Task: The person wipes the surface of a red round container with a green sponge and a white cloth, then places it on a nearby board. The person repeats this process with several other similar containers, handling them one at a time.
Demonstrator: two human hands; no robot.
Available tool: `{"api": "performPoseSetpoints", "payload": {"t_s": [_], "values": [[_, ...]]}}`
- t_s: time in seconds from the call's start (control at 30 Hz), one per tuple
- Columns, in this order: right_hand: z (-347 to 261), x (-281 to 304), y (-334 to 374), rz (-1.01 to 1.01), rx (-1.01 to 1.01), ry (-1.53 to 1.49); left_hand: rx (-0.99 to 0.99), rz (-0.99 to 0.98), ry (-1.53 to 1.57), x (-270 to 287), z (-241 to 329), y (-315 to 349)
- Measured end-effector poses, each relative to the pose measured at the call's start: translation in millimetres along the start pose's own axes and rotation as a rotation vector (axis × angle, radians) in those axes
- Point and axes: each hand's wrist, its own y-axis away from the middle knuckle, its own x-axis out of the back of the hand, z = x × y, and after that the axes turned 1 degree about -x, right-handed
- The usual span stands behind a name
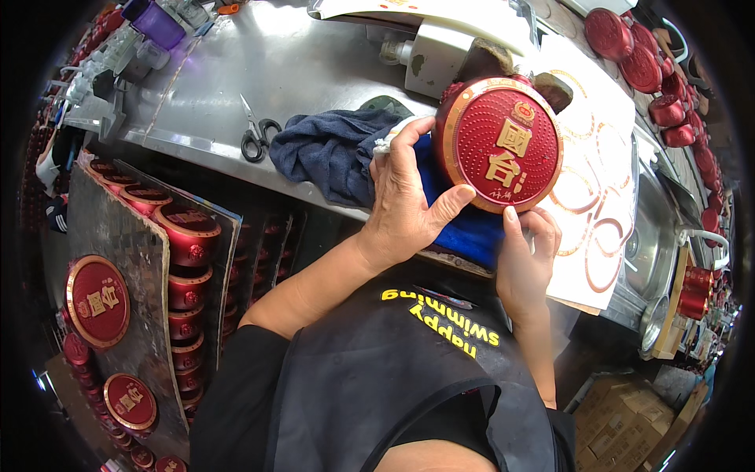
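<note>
Head view, steel table (212, 94): bare at upper left, its near edge slanting toward me.
White sheet (572, 282): spread to my right, under bright light.
Dark cloth (322, 157): bunched just left of my hands.
Red lid (500, 146): above my wrists, face toward me.
Left hand (405, 193): thumb on rim, index spread; can't tell if gripping.
Right hand (528, 256): thumb at bottom edge, fingers bent; can't tell either.

Room over metal counter (212, 79), scissors (253, 143) and cloth (326, 153) nearer, red cap (480, 157) blocking right

Close, downward head-worn fisheye view
</note>
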Motion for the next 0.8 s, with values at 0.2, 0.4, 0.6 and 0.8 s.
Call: {"api": "performPoseSetpoints", "payload": {"t_s": [0.2, 0.4, 0.6, 0.8], "values": [[0, 0, -1, 0.001, 0.016, 0.019, -0.016, -0.014, 0.005, 1, -2, 0], [0, 4, -3, -0.014, 0.017, -0.008, -0.011, 0.098, 0.244, -7, -11, -3], [-6, 9, -2, -0.041, -0.010, -0.003, 0.003, 0.075, 0.277, -11, -14, -4], [-3, 12, 0, -0.051, -0.031, -0.040, -0.053, 0.022, 0.069, -8, -10, -4]]}}
